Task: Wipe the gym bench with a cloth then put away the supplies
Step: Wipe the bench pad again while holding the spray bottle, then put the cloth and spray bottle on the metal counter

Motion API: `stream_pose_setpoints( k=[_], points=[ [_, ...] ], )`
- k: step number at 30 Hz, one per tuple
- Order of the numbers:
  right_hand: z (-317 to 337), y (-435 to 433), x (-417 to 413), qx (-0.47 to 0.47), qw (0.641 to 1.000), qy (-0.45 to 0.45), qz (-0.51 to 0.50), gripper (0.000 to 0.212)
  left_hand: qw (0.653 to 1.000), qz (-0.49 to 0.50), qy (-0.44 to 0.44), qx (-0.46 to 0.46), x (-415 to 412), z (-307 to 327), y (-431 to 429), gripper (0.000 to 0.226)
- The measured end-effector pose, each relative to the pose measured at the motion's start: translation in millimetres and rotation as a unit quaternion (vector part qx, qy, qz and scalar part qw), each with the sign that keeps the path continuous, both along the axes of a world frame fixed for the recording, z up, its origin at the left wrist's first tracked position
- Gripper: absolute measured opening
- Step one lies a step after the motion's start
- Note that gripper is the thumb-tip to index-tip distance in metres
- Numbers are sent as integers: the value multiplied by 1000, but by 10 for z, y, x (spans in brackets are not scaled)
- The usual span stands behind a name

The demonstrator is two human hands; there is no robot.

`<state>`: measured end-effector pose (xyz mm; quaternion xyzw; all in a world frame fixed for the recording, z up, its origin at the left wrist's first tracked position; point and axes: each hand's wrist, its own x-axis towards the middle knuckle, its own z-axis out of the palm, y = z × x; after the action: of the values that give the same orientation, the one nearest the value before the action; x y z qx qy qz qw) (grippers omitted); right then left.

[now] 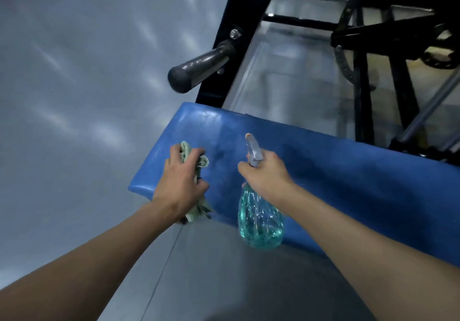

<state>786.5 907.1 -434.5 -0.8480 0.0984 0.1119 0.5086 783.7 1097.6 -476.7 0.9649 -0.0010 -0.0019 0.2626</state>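
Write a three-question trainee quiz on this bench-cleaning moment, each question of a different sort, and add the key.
1. True or false: the left hand grips a bunched cloth.
2. What do the fingers of the right hand hold? A) a sponge B) a spray bottle C) nothing
3. Fill in: the bench pad under both hands is coloured ____.
Key: 1 true; 2 B; 3 blue.
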Motion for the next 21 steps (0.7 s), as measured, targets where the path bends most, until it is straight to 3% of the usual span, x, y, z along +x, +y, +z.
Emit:
stream_pose_setpoints(
  k=[5, 11, 14, 21],
  points=[
    [667, -984, -252, 10, 998, -30, -55, 31, 994, -102, -27, -32, -39, 612, -868, 62],
    [1648, -2494, -826, 4, 979, -73, -191, 25, 969, -238, -55, -43, -102, 1706, -2409, 62],
    [2150, -3295, -1266, 15, 960, -105, -260, 16, 953, -291, -63, -53, -215, 2292, -3321, 61],
    [3129, -5256, -2740, -8, 902, -155, -403, 19, 901, -413, -50, -122, -1069, 3446, -5724, 56]
  ],
)
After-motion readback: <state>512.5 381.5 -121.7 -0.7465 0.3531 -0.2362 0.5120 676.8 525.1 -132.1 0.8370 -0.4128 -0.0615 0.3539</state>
